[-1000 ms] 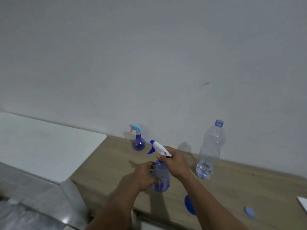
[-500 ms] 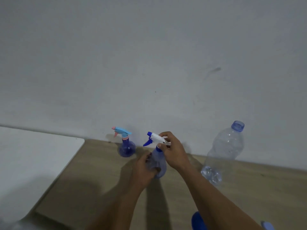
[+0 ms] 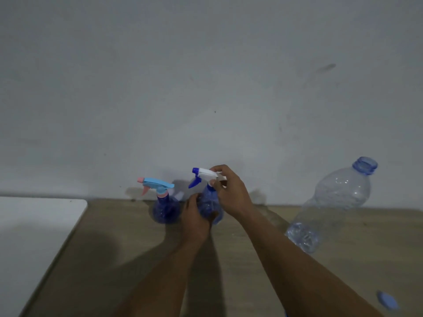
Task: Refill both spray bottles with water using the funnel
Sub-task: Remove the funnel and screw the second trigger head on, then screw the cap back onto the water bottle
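Our left hand [image 3: 195,219] curls round the blue plastic spray bottle [image 3: 209,202], right hand [image 3: 231,193] pinching its white trigger head [image 3: 204,173]; pink-and-cyan-topped blue sprayer [image 3: 166,209] just beside at nine o'clock.

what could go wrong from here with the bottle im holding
1. The left hand holds the white-topped spray bottle right beside the pink-and-blue spray bottle. Twisting the head with the right hand could knock the neighbour over.
2. The water bottle stands uncapped near the right forearm with a little water in it. A bump might tip it and spill the water.
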{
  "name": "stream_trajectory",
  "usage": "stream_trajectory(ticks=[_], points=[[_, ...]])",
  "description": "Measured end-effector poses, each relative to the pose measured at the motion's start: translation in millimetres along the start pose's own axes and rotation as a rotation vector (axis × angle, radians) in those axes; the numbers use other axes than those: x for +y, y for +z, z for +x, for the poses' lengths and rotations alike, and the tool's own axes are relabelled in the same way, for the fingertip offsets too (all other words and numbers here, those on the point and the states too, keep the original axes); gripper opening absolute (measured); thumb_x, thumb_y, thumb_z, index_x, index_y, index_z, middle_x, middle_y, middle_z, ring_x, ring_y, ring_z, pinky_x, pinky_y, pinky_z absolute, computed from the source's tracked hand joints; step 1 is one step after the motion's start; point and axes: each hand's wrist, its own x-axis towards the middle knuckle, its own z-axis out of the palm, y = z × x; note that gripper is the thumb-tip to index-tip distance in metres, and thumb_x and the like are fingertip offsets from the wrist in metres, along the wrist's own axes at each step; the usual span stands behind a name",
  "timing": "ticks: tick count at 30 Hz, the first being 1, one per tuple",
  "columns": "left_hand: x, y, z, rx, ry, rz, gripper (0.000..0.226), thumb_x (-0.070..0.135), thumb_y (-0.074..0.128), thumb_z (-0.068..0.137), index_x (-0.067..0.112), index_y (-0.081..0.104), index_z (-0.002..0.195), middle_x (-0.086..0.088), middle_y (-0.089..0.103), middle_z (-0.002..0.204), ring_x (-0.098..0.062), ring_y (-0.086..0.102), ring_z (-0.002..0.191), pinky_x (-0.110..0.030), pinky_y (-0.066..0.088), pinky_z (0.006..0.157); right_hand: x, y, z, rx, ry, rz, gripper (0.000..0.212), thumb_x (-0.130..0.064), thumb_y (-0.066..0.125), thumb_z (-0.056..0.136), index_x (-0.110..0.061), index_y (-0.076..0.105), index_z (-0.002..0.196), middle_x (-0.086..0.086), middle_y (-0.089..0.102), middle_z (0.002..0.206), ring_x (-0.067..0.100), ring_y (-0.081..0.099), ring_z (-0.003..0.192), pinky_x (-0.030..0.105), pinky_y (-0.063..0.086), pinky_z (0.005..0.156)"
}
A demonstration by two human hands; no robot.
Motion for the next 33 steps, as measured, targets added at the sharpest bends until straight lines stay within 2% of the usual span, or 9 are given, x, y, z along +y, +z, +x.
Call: stream_trajectory(ticks=[3, 6, 9, 13, 17, 21, 26, 29, 33], points=[[4, -1, 3, -0.023, -0.017, 0.018, 0.062, 0.014, 0.075, 0.080, 0.013, 0.046, 0.136, -0.008, 0.053, 0.132, -0.026, 0.053, 0.119, -0.034, 0.045, 0.099, -2, -3, -4, 0.009, 0.021, -0.034, 0.044, -0.014, 0.065, 0.096, -0.027, 0.052, 0.137, 0.002, 0.058, 0.135, 0.021, 0.057, 0.121, 0.038, 0.052, 0.102], [8, -1, 0, -0.027, -0.070, 0.019, 0.051, 0.020, 0.073, 0.085, 0.010, 0.051, 0.131, -0.006, 0.058, 0.128, -0.024, 0.056, 0.119, -0.041, 0.046, 0.104, -5, -14, -17, 0.020, 0.059, -0.110, 0.058, -0.022, 0.067, 0.096, -0.025, 0.041, 0.147, 0.006, 0.052, 0.141, 0.020, 0.053, 0.127, 0.033, 0.047, 0.104], [4, 1, -7, -0.020, -0.058, 0.099, 0.054, 0.040, 0.072, 0.080, 0.015, 0.054, 0.124, 0.001, 0.062, 0.122, -0.019, 0.060, 0.113, -0.043, 0.051, 0.100, -5, -25, -35, -0.008, 0.104, -0.177, 0.061, -0.025, 0.067, 0.095, -0.024, 0.038, 0.148, 0.005, 0.050, 0.144, 0.021, 0.052, 0.129, 0.030, 0.044, 0.102], [0, -2, -27, -0.004, -0.049, 0.191, 0.048, 0.022, 0.079, 0.078, 0.014, 0.054, 0.118, -0.004, 0.060, 0.117, -0.022, 0.061, 0.104, -0.043, 0.055, 0.092, -9, -43, -67, -0.027, 0.150, -0.285, 0.052, -0.028, 0.065, 0.096, -0.022, 0.045, 0.143, 0.004, 0.055, 0.141, 0.019, 0.054, 0.126, 0.026, 0.043, 0.098], [15, -5, -50, -0.092, 0.056, 0.260, 0.034, 0.035, 0.068, 0.082, 0.018, 0.056, 0.110, -0.005, 0.065, 0.108, -0.022, 0.064, 0.092, -0.036, 0.057, 0.080, -13, -70, -109, -0.064, 0.220, -0.424, 0.052, -0.035, 0.063, 0.096, -0.017, 0.049, 0.143, 0.008, 0.055, 0.143, 0.026, 0.054, 0.128, 0.033, 0.043, 0.104], [57, 1, -73, -0.251, 0.183, 0.245, 0.043, 0.022, 0.071, 0.087, 0.013, 0.056, 0.125, -0.009, 0.060, 0.123, -0.029, 0.060, 0.111, -0.039, 0.051, 0.091, -8, -110, -155, -0.064, 0.340, -0.458, 0.052, -0.037, 0.061, 0.097, -0.012, 0.052, 0.142, 0.012, 0.059, 0.139, 0.028, 0.058, 0.124, 0.034, 0.046, 0.102], [103, 24, -90, -0.429, 0.336, 0.290, 0.048, 0.026, 0.069, 0.087, 0.014, 0.053, 0.131, -0.011, 0.058, 0.130, -0.029, 0.057, 0.118, -0.038, 0.047, 0.100, 17, -161, -205, -0.004, 0.427, -0.531, 0.042, -0.037, 0.057, 0.098, -0.015, 0.058, 0.134, 0.009, 0.063, 0.130, 0.028, 0.061, 0.119, 0.034, 0.049, 0.094], [129, 45, -98, -0.463, 0.400, 0.337, 0.065, 0.032, 0.072, 0.084, 0.014, 0.046, 0.140, -0.012, 0.052, 0.139, -0.029, 0.054, 0.124, -0.035, 0.044, 0.101, 42, -190, -224, 0.011, 0.520, -0.590, 0.053, -0.041, 0.056, 0.098, -0.017, 0.048, 0.144, 0.009, 0.059, 0.138, 0.026, 0.056, 0.125, 0.035, 0.046, 0.098], [155, 78, -105, -0.478, 0.374, 0.262, 0.090, 0.042, 0.078, 0.078, 0.017, 0.030, 0.151, -0.014, 0.042, 0.148, -0.030, 0.048, 0.131, -0.039, 0.043, 0.105, 84, -224, -237, 0.005, 0.601, -0.629, 0.055, -0.042, 0.057, 0.098, -0.014, 0.047, 0.144, 0.012, 0.055, 0.141, 0.029, 0.051, 0.130, 0.040, 0.046, 0.103]])
